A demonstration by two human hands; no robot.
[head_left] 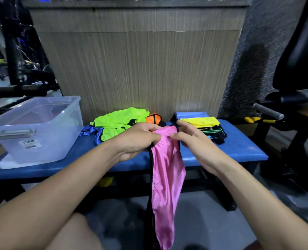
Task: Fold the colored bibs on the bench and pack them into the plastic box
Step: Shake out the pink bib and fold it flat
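Note:
A pink bib (165, 179) with black trim hangs down in front of the blue bench (236, 150). My left hand (137, 139) grips its upper left edge, and my right hand (194, 139) pinches its top right corner. Behind my hands lies a loose heap: a neon green bib (118, 121), an orange bib (154, 119) and a blue bib (91, 131). A stack of folded bibs (209, 127), yellow on top, rests on the bench at the right. The clear plastic box (35, 127) stands at the bench's left end.
A wood-grain panel (135, 65) rises right behind the bench. Dark gym equipment (294, 98) stands to the right and a rack (14, 60) at the far left. My bare knee (73, 235) shows at the bottom, above grey floor.

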